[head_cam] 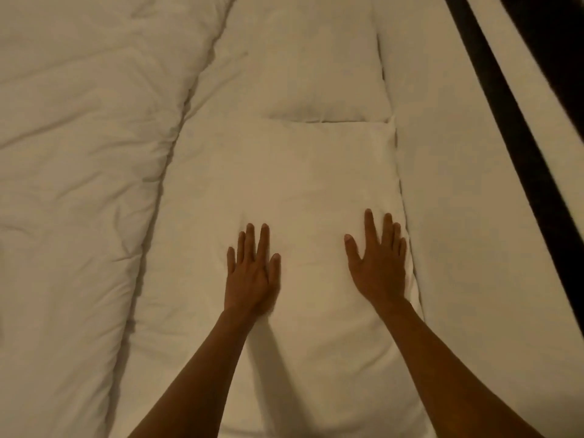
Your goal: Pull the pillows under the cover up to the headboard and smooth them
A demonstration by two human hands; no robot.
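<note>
Two flat, open hands, left hand (252,273) and right hand (377,267), press the near plump white pillow (284,184), seemingly smoothing it.

Dim, warm yellowish light, soft and slightly blurred throughout, with faint shadows beside both forearms.

One head camera looks steeply down, close over the bed (474,216); both arms enter from the bottom of the frame.

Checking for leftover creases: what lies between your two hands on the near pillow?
Head view: only bare, smooth pillow between left hand and right hand.
</note>
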